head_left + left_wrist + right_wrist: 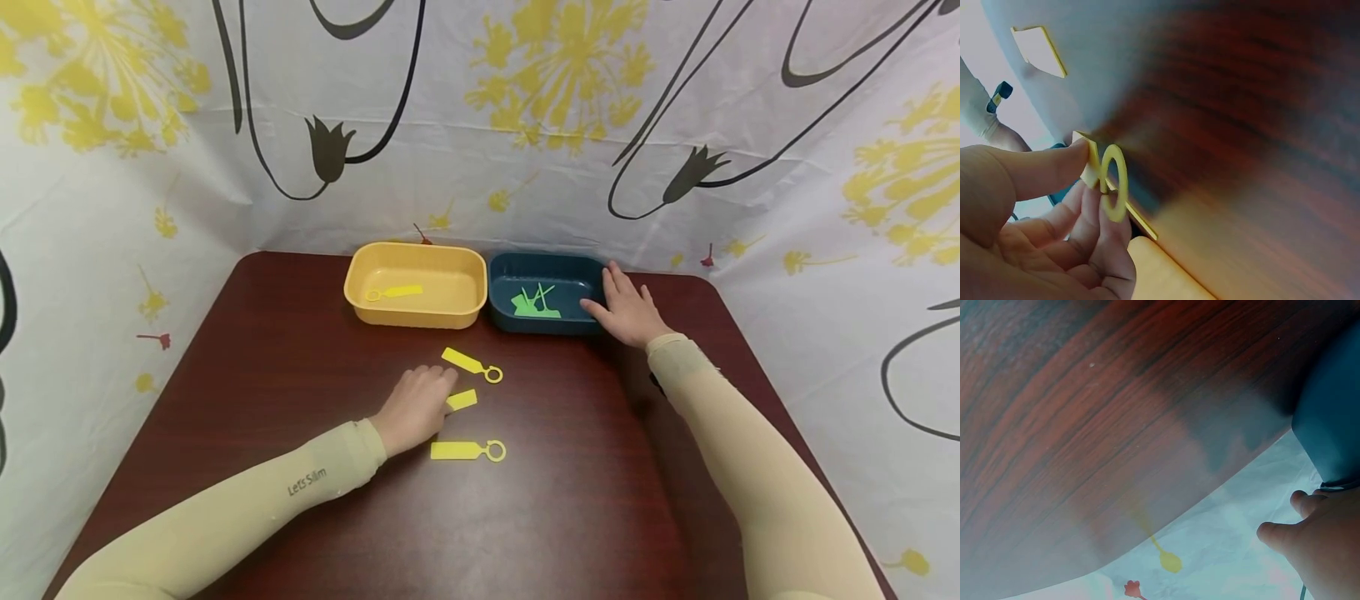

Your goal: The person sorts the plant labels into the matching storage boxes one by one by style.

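Note:
Thumb and fingertips of my left hand (415, 406) pinch a yellow ring tag (462, 400) over the middle of the table. Its flat end sticks out past the fingers in the head view; in the left wrist view its ring (1124, 178) shows beside the fingertips. One yellow tag (461, 360) lies just beyond this hand, and another yellow tag (455, 451) lies nearer the front. My right hand (632, 315) rests with spread fingers on the right rim of the dark blue bin (551, 323), which contains several green tags (538, 310).
To the left of the blue bin stands a yellow bin (416, 319) with one yellow tag (403, 291) inside. Both bins sit near the back edge of the dark red wooden table (555, 517). A flower-patterned white cloth (465, 192) hangs behind and at the sides.

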Demonstrator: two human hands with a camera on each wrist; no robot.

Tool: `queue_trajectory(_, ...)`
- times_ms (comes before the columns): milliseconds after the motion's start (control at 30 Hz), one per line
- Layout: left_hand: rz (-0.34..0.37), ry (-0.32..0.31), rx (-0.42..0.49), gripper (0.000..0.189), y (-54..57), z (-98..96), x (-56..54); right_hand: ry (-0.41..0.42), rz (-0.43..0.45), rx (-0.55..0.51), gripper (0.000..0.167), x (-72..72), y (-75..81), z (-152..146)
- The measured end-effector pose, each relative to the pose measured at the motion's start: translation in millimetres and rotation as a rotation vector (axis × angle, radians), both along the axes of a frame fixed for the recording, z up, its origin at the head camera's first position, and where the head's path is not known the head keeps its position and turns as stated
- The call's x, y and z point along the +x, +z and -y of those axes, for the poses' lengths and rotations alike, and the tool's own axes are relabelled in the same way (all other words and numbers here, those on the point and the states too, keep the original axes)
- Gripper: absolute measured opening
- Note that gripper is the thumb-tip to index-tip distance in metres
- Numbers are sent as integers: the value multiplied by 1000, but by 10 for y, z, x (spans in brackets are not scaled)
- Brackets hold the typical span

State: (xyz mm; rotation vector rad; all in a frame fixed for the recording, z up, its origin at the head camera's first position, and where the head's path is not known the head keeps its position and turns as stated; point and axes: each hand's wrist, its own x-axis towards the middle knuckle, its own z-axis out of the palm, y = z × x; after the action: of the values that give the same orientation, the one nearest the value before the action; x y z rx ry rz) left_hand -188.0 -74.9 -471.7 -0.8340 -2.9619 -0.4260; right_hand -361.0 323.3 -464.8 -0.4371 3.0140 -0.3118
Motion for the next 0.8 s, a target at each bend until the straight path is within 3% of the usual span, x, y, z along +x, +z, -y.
queue_trajectory(333,133,-8,147,14,126,-14,-4,1,-19,1,100,-2,-10,-5)
queue_trajectory(533,139,9,170,13,240,-19,-40,0,-20,8,99,3,-6,3)
queue_trajectory(800,123,84,273,15,456,39,-181,8,-26,5,100,1,0,-4)
